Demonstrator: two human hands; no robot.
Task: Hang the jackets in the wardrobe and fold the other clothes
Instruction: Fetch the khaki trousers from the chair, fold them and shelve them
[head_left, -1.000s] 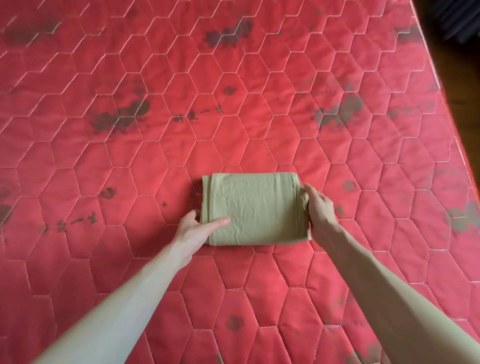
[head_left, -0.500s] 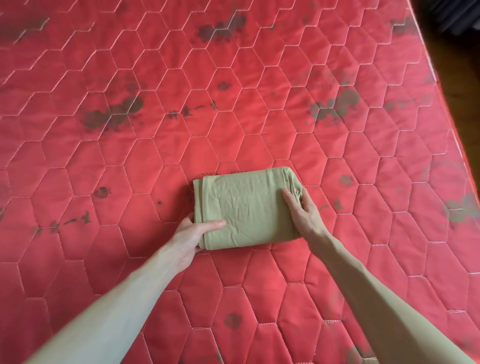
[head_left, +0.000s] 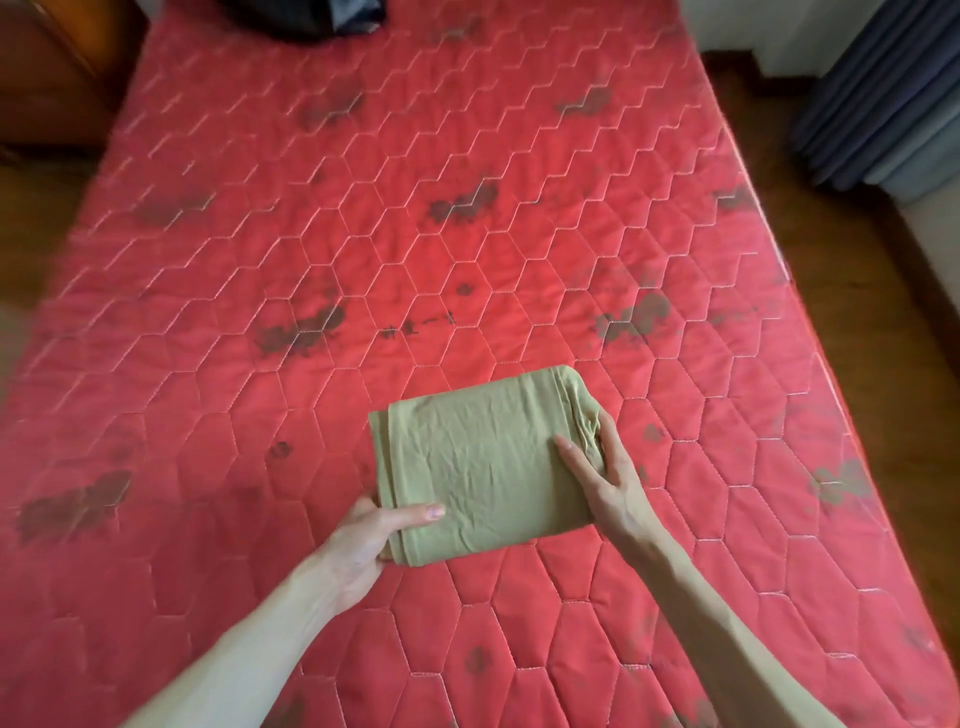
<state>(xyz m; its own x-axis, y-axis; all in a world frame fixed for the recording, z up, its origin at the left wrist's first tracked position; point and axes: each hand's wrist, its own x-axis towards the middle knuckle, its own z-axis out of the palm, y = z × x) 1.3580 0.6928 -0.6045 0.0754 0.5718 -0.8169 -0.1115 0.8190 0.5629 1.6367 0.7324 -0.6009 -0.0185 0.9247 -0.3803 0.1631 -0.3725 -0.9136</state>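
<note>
Both hands (left hand (head_left: 358, 545), right hand (head_left: 608, 473)) now lift the gripped folded garment (head_left: 478, 462).

A bedroom in a home is showing here: a bare red quilted mattress (head_left: 363, 234) is filling most of the view, a wooden floor (head_left: 883, 322) is running along its right side, dark blue curtains (head_left: 878, 88) are hanging at the far right, and dark wooden furniture (head_left: 47, 67) is standing at the far left.
</note>
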